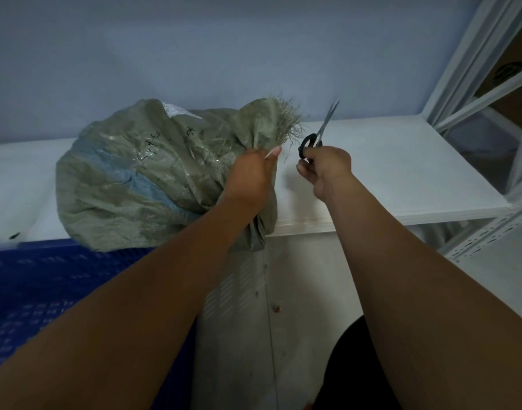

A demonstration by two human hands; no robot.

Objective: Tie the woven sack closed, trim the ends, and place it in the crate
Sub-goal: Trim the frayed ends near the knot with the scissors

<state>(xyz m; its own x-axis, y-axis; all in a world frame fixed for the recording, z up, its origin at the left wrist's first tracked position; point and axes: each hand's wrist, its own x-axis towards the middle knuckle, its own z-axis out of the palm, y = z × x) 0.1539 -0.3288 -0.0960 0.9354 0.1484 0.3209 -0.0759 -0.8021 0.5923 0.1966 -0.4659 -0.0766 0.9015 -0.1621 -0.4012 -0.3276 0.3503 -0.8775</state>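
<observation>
A bulging grey-green woven sack (pixel 129 179) lies on the white shelf (pixel 402 173), its lower part hanging over the front edge. My left hand (pixel 249 176) grips the gathered neck of the sack, and the frayed mouth (pixel 271 119) fans out above my fist. A thin pale tie end sticks out by my thumb. My right hand (pixel 325 170) holds black-handled scissors (pixel 320 134) just to the right of the neck, with the blades pointing up and away. The blades do not touch the sack.
A blue plastic crate (pixel 40 297) stands at lower left, below the shelf edge. White metal shelving uprights (pixel 473 72) rise at right. A grey perforated panel (pixel 239 291) runs under the shelf. The wall is close behind the sack.
</observation>
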